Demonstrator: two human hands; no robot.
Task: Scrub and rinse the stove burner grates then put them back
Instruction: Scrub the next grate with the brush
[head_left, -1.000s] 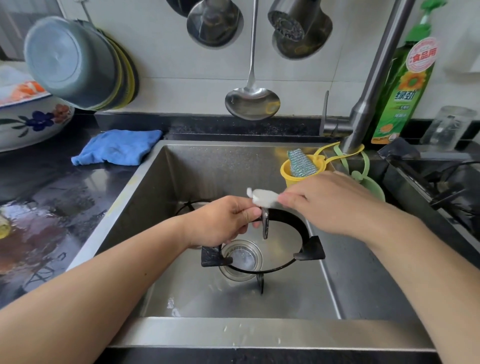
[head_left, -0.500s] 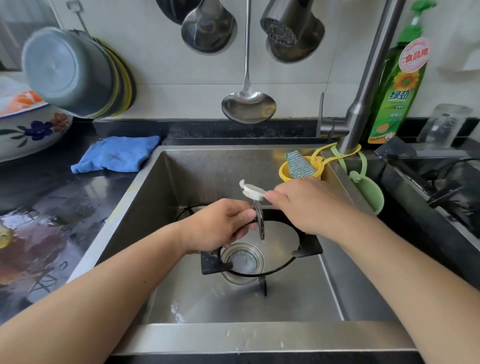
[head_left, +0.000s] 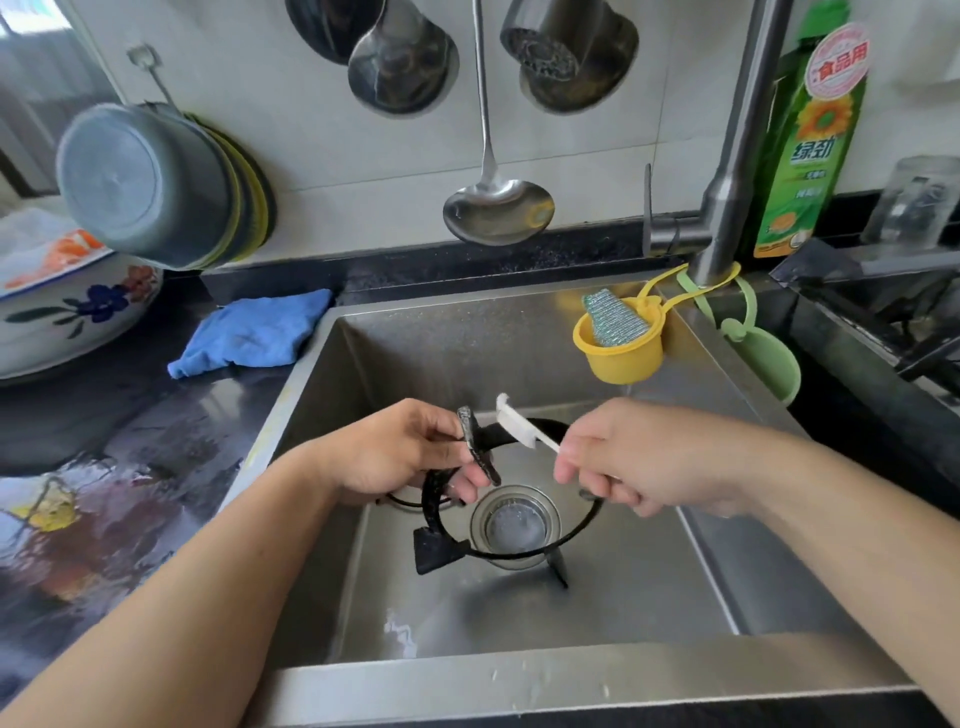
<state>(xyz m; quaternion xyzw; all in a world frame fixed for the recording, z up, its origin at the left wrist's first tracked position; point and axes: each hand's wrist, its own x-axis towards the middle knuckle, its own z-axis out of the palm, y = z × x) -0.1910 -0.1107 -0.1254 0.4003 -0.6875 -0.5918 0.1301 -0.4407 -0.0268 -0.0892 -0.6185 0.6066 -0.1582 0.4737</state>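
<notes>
A black ring-shaped burner grate (head_left: 439, 543) is held tilted over the drain of the steel sink (head_left: 649, 582). My left hand (head_left: 400, 452) grips the grate at its upper left, fingers curled round one greyish prong (head_left: 475, 441). In my right hand (head_left: 639, 460) is a small white brush (head_left: 517, 427); its head lies over the ring just right of that prong. A second dark ring (head_left: 402, 501) shows partly under my left hand on the sink floor.
A yellow cup with a scouring pad (head_left: 615, 332) and a green holder (head_left: 763, 358) hang from the tap (head_left: 727, 208) at the back right. Green detergent bottle (head_left: 810, 145) behind it. A blue cloth (head_left: 254, 332) lies on the wet black counter; the stove (head_left: 893, 322) is at right.
My right hand has drawn back to the right, so more of the white brush shows. The grate has been turned in my left hand and its prong now points up.
</notes>
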